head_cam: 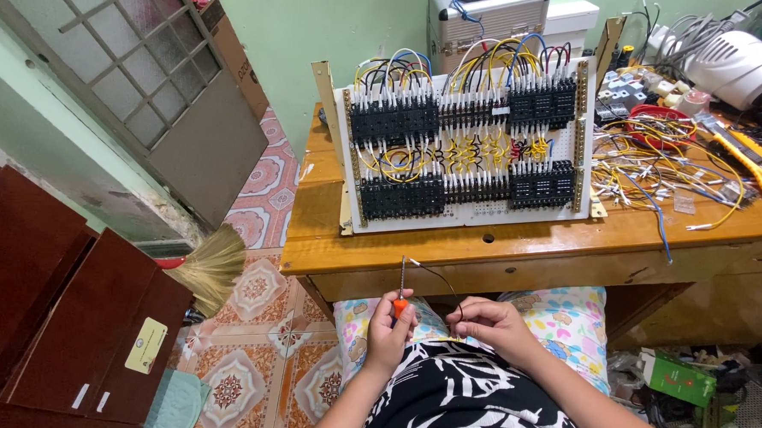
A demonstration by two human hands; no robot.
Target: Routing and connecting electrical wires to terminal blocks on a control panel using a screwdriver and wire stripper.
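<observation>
Screwdriver (401, 292), small, orange handle, thin metal shaft pointing up, held in left hand (389, 327) low in frame, just below front edge of the wooden surface (519, 240). Left hand closed around the handle. Right hand (489, 321) just beside it, fingers pinched on one end of a thin dark wire (442, 281); wire arcs up and over to the screwdriver tip, white sleeve at that end. Both hands over the person's lap, black-and-white patterned clothing, colourful printed cushion (565, 317) under them.

On the surface, upright white panel (468, 142) with rows of black terminal blocks, wired with yellow, blue, white and black loops; panel well apart from the hands, leaning back. Right of the panel, loose pile of cut wires (653, 164), mostly yellow and white. Yellow utility knife (742, 157) further right, white rounded appliance (734, 66) behind it. Silver case (488, 17) behind the panel against green wall.

Left side: broom (208, 264) lying on patterned tile floor, dark brown cabinet (60, 314) at left edge, barred door beyond.
</observation>
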